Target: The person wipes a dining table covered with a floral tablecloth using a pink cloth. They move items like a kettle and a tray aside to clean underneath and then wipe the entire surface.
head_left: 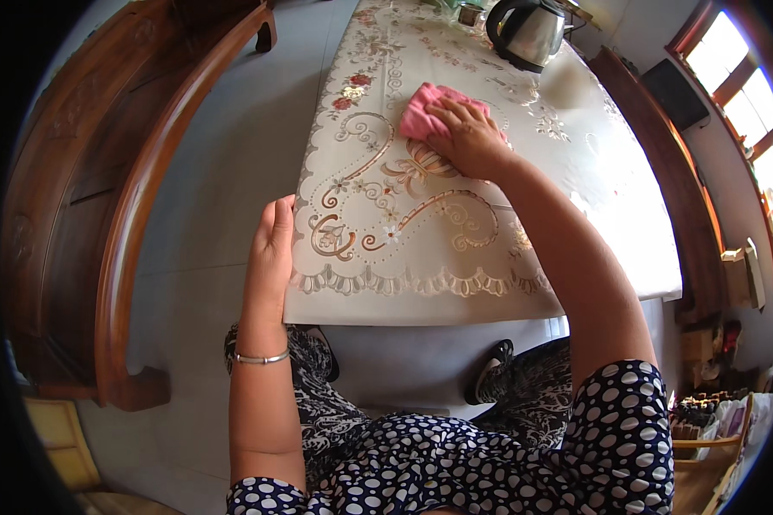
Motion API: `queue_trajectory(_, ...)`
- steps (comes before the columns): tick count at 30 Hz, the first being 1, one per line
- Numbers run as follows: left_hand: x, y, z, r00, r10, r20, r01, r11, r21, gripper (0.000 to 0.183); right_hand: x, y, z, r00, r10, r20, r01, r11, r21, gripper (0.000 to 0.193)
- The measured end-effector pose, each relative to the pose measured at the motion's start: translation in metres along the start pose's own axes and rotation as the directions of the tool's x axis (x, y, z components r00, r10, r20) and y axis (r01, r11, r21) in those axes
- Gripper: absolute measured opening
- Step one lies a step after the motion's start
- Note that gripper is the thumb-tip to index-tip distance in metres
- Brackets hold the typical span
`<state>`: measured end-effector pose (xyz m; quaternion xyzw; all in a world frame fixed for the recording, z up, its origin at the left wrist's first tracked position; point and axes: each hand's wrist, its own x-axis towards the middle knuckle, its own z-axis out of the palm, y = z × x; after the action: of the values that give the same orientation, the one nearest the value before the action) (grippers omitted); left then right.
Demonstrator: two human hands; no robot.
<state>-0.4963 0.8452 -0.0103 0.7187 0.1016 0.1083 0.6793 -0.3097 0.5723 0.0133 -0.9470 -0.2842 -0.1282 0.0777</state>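
A folded pink cloth (419,116) lies on the patterned white tablecloth (421,309). My right hand (468,137) is on top of it, fingers bent over the cloth and pressing it against the table. At the left edge near the front corner, my left hand (272,236) rests along the table's side with its fingers stretched forward. Part of that hand's inner side is hidden, and I see nothing held in it. A thin bracelet (262,358) circles the left wrist.
A steel kettle (530,34) with a black handle stands at the table's far end, beside a small glass container (471,15). To the left is a carved wooden bench (137,206). Another wooden piece of furniture (653,129) borders the right side, below a bright window (751,94).
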Motion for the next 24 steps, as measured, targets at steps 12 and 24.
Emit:
queue_trajectory(12,-0.008,0.002,0.01,0.998,0.065,0.004,-0.065,0.998,0.009,0.039,0.155,0.105,0.065,0.977,0.212,0.008,-0.21,0.973,-0.094,0.058)
queue_trajectory(24,-0.008,0.01,0.004,0.998,0.056,-0.024,-0.052,0.989,0.139,0.038,0.155,0.107,0.066,0.964,0.266,0.024,-0.263,0.961,-0.087,0.057)
